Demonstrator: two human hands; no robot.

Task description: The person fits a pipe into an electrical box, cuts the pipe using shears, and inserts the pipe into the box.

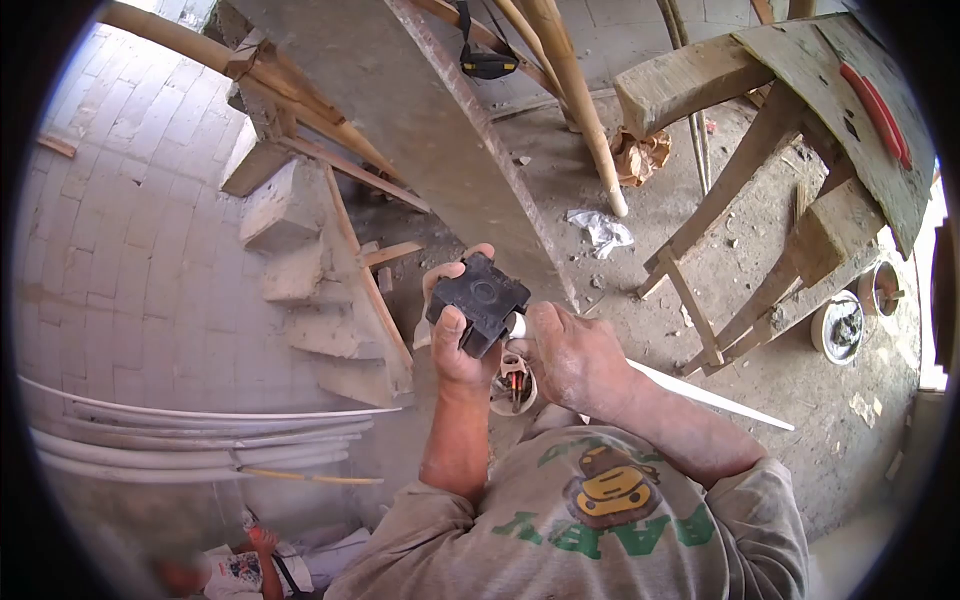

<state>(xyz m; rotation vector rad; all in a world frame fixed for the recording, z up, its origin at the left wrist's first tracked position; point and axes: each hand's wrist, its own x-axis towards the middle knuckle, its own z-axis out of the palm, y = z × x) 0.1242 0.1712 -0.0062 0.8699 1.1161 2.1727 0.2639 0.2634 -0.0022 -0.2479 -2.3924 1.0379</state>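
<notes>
A square black box (481, 298) with a round mark on its face is held up in front of my chest. My left hand (462, 345) grips it, thumb on the near side and fingertips at the far edge. Against the box's right side sits the end of a white pipe (712, 398), which passes under my right forearm and sticks out to the right. My right hand (572, 350) is closed round the pipe near that end. Below the hands is a round container (513, 402) with red-handled tools in it.
Concrete stairs (320, 300) rise on the left beside a sloping board (420, 120). Long white pipes (200, 440) lie lower left, near another person (250, 568). A wooden trestle (735, 80) carries a red tool (877, 115). Buckets (838, 327) stand at right.
</notes>
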